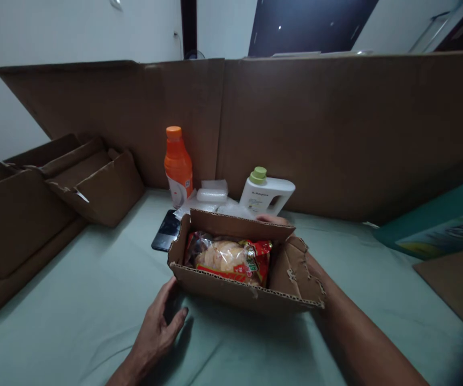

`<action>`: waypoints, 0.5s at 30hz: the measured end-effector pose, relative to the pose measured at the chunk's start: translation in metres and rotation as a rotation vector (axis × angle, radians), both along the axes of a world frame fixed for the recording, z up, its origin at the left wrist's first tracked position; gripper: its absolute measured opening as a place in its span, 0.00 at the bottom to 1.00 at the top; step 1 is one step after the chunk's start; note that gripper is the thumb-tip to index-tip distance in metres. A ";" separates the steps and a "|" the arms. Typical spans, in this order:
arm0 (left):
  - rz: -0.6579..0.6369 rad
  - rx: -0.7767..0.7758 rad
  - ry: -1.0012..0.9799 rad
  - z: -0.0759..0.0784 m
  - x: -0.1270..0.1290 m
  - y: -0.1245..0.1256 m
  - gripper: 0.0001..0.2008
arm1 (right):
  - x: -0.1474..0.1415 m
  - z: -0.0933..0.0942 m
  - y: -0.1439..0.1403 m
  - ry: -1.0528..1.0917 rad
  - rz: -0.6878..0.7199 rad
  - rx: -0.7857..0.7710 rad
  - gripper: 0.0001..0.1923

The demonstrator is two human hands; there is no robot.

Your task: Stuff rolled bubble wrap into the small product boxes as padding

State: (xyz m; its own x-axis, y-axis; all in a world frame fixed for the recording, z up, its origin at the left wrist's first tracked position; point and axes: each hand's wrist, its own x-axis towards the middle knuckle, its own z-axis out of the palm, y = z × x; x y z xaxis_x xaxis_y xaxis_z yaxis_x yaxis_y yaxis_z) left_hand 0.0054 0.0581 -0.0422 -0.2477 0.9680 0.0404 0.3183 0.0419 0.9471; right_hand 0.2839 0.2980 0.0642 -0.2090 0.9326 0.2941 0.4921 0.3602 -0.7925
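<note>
A small open cardboard box [231, 292] sits on the pale green surface in front of me. Inside it lies a red and clear snack packet [229, 259] with pale pieces showing. My left hand [159, 319] rests against the box's near left corner, fingers spread on the cardboard. My right hand [274, 220] reaches around the box's right side to its far wall; only the fingertips show above the rim, the rest is hidden behind the torn right flap [298, 271].
Behind the box stand an orange bottle [178, 166], a white jug with a green cap [267, 193], a clear plastic pack [212, 192] and a dark phone [167, 230]. Folded cardboard boxes [90, 179] lie at left. A tall cardboard wall [336, 128] closes the back.
</note>
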 end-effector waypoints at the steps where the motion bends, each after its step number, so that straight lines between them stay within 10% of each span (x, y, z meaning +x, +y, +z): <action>1: -0.004 -0.005 -0.011 0.001 -0.001 0.000 0.33 | 0.020 0.005 -0.011 -0.027 -0.038 0.018 0.12; 5: -0.002 -0.020 -0.040 0.006 -0.001 0.000 0.33 | 0.110 0.003 -0.083 -0.329 -0.265 0.242 0.11; 8: 0.003 -0.029 -0.021 0.008 -0.003 -0.002 0.35 | 0.151 -0.010 -0.152 -0.622 -0.035 0.218 0.12; 11: -0.042 -0.055 -0.001 0.016 -0.009 -0.002 0.36 | 0.156 -0.012 -0.199 -0.722 0.162 0.100 0.18; 15: -0.080 -0.047 0.027 0.038 -0.013 0.008 0.37 | 0.118 -0.001 -0.202 -0.558 0.044 0.076 0.19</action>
